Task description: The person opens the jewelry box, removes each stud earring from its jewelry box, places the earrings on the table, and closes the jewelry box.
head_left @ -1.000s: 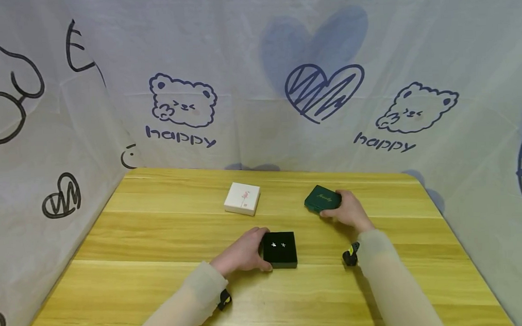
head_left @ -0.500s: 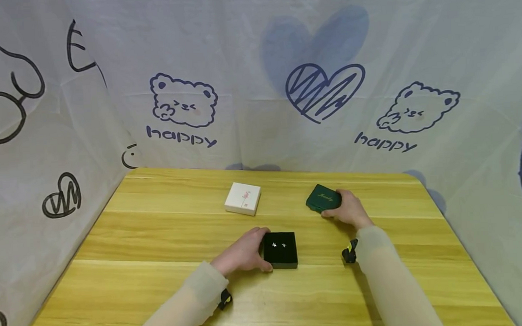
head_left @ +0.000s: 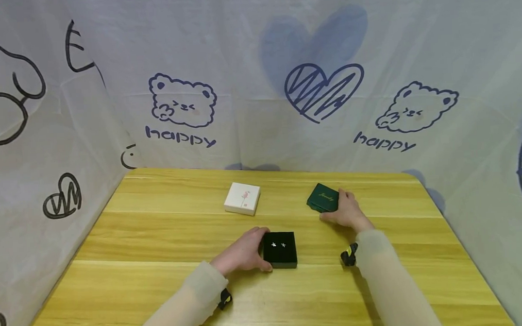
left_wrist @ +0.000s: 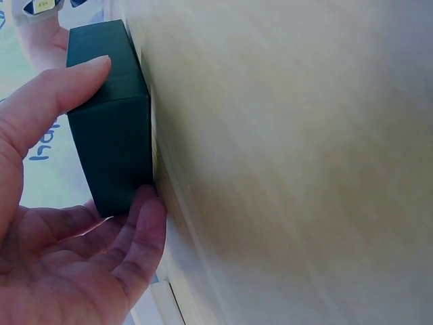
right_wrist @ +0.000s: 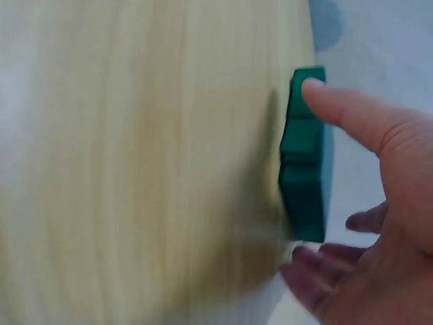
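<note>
An open jewelry box (head_left: 282,258) with a black insert lies at the middle of the table, two small star-shaped earrings (head_left: 278,245) on it. My left hand (head_left: 246,251) grips its left side; in the left wrist view the thumb lies on one dark green side wall (left_wrist: 115,149) and the fingers curl at another. Farther back on the right, my right hand (head_left: 344,212) holds a green jewelry box (head_left: 323,197) with gold lettering on top. In the right wrist view the thumb touches one end and the fingertips are by the other; whether it is only a lid I cannot tell.
A white box (head_left: 242,199) with red print stands toward the back of the wooden table (head_left: 159,226). A white cloth (head_left: 248,61) with drawn bears and hearts hangs behind and beside the table. Dark straps with cameras (head_left: 349,254) sit at both wrists.
The green jewelry box has turned slightly, and my right hand has shifted a little with it. My left hand and the open box stay in place.
</note>
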`<control>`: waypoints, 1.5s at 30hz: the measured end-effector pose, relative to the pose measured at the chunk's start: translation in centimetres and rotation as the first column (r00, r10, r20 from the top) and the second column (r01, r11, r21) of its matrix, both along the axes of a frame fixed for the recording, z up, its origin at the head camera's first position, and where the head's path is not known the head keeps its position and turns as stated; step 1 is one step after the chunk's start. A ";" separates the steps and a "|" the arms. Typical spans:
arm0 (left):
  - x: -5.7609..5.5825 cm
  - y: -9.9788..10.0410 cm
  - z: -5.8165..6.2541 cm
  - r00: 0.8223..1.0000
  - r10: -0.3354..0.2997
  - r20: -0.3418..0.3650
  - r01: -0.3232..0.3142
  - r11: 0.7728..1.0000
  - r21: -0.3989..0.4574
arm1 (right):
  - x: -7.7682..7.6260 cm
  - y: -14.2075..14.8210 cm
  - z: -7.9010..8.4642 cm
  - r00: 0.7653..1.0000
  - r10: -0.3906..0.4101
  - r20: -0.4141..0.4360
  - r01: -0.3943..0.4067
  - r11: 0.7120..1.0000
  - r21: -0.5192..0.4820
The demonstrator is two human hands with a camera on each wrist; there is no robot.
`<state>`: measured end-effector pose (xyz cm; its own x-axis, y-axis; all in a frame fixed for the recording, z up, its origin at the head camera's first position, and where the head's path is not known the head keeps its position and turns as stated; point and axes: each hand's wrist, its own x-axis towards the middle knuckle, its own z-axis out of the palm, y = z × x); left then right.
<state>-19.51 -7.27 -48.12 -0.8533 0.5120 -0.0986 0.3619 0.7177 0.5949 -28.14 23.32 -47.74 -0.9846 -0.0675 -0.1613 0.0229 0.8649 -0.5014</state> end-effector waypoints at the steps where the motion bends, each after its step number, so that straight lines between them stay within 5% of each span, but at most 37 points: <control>1: 0.0 0.0 0.0 1.000 0.000 0.004 0.000 1.000 -0.001 | 0.3 -0.1 0.2 1.000 -0.017 0.002 0.017 1.000 -0.001; 6: 0.0 0.0 0.1 1.000 0.001 0.018 -0.001 1.000 -0.005 | 1.8 -1.1 1.0 0.996 -0.070 -0.053 0.070 0.998 -0.012; 17: 0.2 0.0 0.3 1.000 0.007 0.029 -0.007 1.000 0.009 | 6.4 -4.2 1.5 0.981 0.129 -0.145 -0.155 0.971 -0.183; 28: 0.1 0.0 0.1 1.000 0.005 0.029 -0.006 1.000 0.025 | 8.3 -6.8 0.8 0.957 0.215 -0.196 -0.265 0.924 -0.277; 45: 0.1 0.0 0.1 1.000 -0.013 0.003 0.013 1.000 0.028 | 8.4 -9.8 -0.1 0.935 0.305 -0.182 -0.319 0.946 -0.055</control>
<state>-19.44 -7.28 -48.01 -0.8464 0.5256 -0.0865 0.3692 0.6959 0.6159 -19.70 13.50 -47.85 -0.9239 -0.3820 0.0240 -0.3326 0.7702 -0.5442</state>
